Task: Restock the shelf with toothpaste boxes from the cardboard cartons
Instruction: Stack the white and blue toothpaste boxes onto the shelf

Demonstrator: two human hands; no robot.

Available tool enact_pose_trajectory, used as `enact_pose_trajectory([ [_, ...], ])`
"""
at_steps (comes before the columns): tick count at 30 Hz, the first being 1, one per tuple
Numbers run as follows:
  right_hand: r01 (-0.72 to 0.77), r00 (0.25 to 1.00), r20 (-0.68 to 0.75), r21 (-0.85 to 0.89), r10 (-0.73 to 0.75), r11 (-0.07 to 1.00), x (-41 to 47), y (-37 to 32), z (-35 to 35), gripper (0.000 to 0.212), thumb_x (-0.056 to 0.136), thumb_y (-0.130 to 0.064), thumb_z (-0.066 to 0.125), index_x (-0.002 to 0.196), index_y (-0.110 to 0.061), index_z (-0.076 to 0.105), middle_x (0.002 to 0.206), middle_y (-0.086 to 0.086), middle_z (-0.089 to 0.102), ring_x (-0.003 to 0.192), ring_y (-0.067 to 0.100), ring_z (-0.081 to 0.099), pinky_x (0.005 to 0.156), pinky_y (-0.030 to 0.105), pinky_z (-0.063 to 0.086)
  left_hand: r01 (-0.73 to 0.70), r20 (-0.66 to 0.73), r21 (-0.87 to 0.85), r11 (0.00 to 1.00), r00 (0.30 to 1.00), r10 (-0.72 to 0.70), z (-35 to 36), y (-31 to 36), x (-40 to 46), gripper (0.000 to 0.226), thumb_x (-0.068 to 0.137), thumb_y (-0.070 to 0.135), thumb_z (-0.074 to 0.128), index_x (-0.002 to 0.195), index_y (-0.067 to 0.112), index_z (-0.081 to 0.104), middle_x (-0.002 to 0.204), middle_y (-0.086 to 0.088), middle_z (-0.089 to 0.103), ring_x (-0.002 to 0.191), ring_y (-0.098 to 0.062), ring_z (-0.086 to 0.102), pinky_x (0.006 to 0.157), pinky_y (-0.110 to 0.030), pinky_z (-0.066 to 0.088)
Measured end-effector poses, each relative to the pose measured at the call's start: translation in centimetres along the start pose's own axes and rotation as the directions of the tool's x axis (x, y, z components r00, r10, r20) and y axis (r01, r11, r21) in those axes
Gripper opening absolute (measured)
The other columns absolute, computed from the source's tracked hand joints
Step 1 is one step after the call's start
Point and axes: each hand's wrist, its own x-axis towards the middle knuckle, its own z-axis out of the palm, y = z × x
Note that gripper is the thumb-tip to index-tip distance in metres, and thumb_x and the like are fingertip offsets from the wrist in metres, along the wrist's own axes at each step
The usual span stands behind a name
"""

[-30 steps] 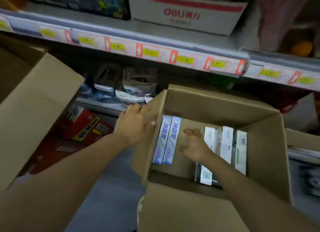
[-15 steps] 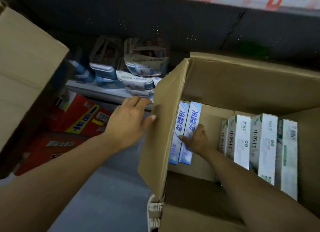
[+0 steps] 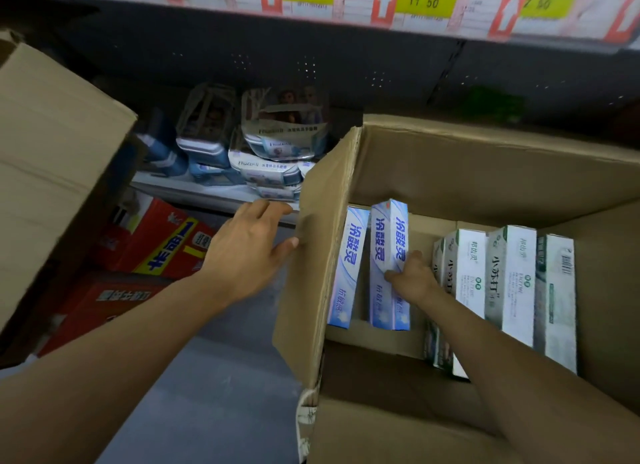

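My right hand is inside the carton, fingers curled round the right-hand blue box about midway along its length; that box stands slightly proud of the second blue box, which leans against the carton's left wall. My left hand lies flat on the outside of that wall, fingers straight, steadying it. White boxes stand in a row at the right of the carton. I judge these cartons light, stiff along the edges but easy to dent on the broad faces, and a little slick. So I want a pinch across the narrow sides, near the middle, without squeezing hard. The shelf sits far left
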Motion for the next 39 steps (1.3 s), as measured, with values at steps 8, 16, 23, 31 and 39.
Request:
enact_pose_trajectory([
  [8, 0.13, 0.991, 0.03, 0.093, -0.133, 0.987, -6.1, -1.1, -8.2, 0.032, 0.098, -0.02, 0.042, 0.129, -0.011, 0.045, 0.114, 0.01, 0.061, 0.091, 0.025, 0.061, 0.075, 0.03, 0.044, -0.106, -0.194, -0.006, 0.994, 0.976, 0.103, -3.7, 3.3, -0.9, 0.043, 0.083, 0.015, 0.066, 0.123, 0.009, 0.054, 0.113, -0.011, 0.053, 0.108, -0.029, 0.05, 0.081, -0.042, 0.048],
  [16, 0.191, 0.979, -0.057, -0.053, -0.194, 0.98, -10.3, 1.7, -13.7, 0.036, 0.1, -0.031, 0.039, 0.129, -0.01, 0.042, 0.114, 0.01, 0.059, 0.07, 0.001, 0.053, 0.057, 0.015, 0.036, -0.362, 0.015, 0.1, 0.927, 0.932, 0.362, -1.0, 11.7, 1.9, 0.037, 0.086, 0.012, 0.056, 0.122, 0.018, 0.051, 0.12, -0.003, 0.054, 0.111, -0.022, 0.049, 0.084, -0.039, 0.048],
  [23, 0.218, 0.97, -0.096, -0.046, -0.221, 0.975, -9.1, 4.8, -15.6, 0.035, 0.1, -0.027, 0.036, 0.132, -0.015, 0.044, 0.118, 0.009, 0.059, 0.09, 0.019, 0.056, 0.068, 0.028, 0.038, -0.433, 0.587, 0.511, 0.743, 0.807, 0.066, 8.0, 12.3, 5.7, 0.057, 0.088, 0.021, 0.06, 0.139, 0.018, 0.034, 0.136, -0.011, 0.041, 0.124, -0.027, 0.044, 0.094, -0.039, 0.043],
  [31, 0.233, 0.971, -0.058, 0.02, -0.231, 0.972, -6.7, 7.3, -15.2, 0.038, 0.099, -0.036, 0.036, 0.135, -0.023, 0.04, 0.106, -0.004, 0.057, 0.08, 0.003, 0.058, 0.057, 0.017, 0.039, -0.094, 0.552, 0.52, 0.849, 0.795, -0.25, 16.4, 11.4, 4.6, 0.078, 0.089, 0.018, 0.055, 0.147, 0.015, 0.004, 0.152, -0.027, -0.009, 0.133, -0.044, 0.027, 0.104, -0.045, 0.036],
  [39, 0.2, 0.979, -0.058, 0.042, -0.198, 0.979, -5.9, 8.0, -14.8, 0.036, 0.1, -0.034, 0.036, 0.133, -0.021, 0.04, 0.103, -0.001, 0.057, 0.074, 0.004, 0.057, 0.055, 0.017, 0.037, -0.278, 0.521, 0.59, 0.759, 0.848, -0.095, 15.9, 9.9, 4.8, 0.076, 0.087, 0.02, 0.063, 0.145, 0.018, 0.014, 0.152, -0.024, 0.0, 0.126, -0.034, 0.039, 0.098, -0.036, 0.042],
])
